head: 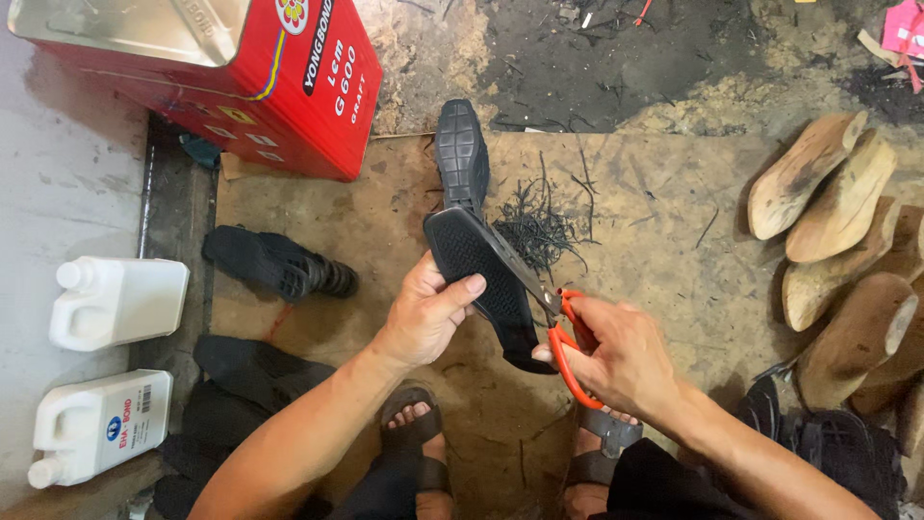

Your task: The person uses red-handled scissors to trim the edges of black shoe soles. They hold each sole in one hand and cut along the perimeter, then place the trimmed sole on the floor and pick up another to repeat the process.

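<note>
My left hand (430, 313) grips a black rubber shoe sole (478, 274) by its left edge, thumb on the textured face. My right hand (616, 356) holds scissors with orange handles (563, 332), their blades running along the sole's right edge. A second black sole (462, 154) lies on the board just beyond the held one. A heap of thin black rubber trimmings (539, 226) sits to the right of it.
A red metal can (241, 77) stands at the back left. Two white plastic jugs (115, 303) (96, 424) lie at the left. Black soles (279, 262) are stacked on the brown board (654, 193). Several wooden shoe lasts (837, 231) pile up at the right. My sandalled feet (414, 424) are below.
</note>
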